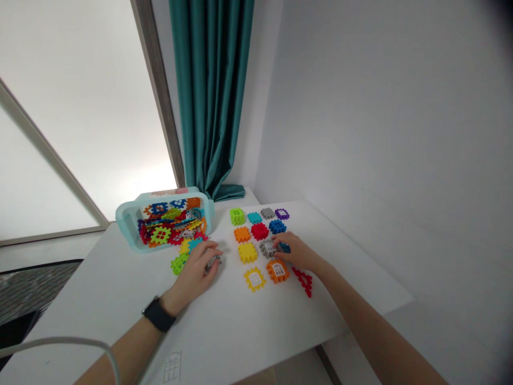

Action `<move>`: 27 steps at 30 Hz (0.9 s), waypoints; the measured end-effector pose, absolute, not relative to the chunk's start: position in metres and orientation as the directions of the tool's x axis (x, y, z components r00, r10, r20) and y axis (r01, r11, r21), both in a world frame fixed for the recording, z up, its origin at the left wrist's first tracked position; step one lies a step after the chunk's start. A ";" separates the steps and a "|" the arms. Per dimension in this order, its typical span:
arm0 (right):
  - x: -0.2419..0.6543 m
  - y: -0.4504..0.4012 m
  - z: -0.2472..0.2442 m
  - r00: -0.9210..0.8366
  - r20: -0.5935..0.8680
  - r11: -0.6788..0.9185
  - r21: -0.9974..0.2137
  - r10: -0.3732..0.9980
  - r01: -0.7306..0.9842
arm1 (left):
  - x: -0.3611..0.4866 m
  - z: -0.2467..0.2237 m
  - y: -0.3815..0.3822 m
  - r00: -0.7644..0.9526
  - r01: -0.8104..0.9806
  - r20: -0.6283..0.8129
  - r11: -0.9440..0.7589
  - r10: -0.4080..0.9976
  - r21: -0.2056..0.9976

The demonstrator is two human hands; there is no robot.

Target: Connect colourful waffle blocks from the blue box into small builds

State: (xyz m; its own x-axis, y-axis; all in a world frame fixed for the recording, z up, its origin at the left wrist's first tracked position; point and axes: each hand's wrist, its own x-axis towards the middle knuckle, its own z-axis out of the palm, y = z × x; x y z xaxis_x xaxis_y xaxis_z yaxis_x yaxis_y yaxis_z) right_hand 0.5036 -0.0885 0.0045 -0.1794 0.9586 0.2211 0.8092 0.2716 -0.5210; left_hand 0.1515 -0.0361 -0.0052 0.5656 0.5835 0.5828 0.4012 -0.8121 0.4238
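Observation:
My left hand rests low over the table with its fingers bent around a grey window piece, thumb on the near side. Just behind it lie loose pieces: a lime green one and a light blue one. On the right, the thumb and fingers of my right hand close on the edge of another grey window piece, which sits among the sorted blocks. A dark blue piece is partly hidden under that hand. Nearer me are an orange window block and a yellow window piece.
A pale turquoise bin full of mixed pieces lies at the back left. Yellow, red and lime green stacks stand in rows. A red triangular piece lies below my right wrist. A cable crosses front left.

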 end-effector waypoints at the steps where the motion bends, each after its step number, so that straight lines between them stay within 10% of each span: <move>1: 0.503 -0.088 0.004 -0.178 0.219 0.269 -0.522 0.959 0.810 | 0.151 -0.005 -0.036 0.568 0.403 0.579 -0.811 0.585 0.424; 27: 0.512 -0.091 0.006 -0.210 0.279 0.318 -0.432 0.937 0.844 | 0.152 -0.004 -0.037 0.568 0.400 0.574 -0.808 0.589 0.432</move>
State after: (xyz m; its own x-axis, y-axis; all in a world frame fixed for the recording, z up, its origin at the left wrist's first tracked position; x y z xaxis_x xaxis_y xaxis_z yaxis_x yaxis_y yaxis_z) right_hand 0.5121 -0.0914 0.0062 -0.2102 0.9369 0.2795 0.8437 0.3183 -0.4323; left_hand 0.1518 -0.0367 -0.0044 0.5683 0.5890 0.5745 0.4005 -0.8080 0.4322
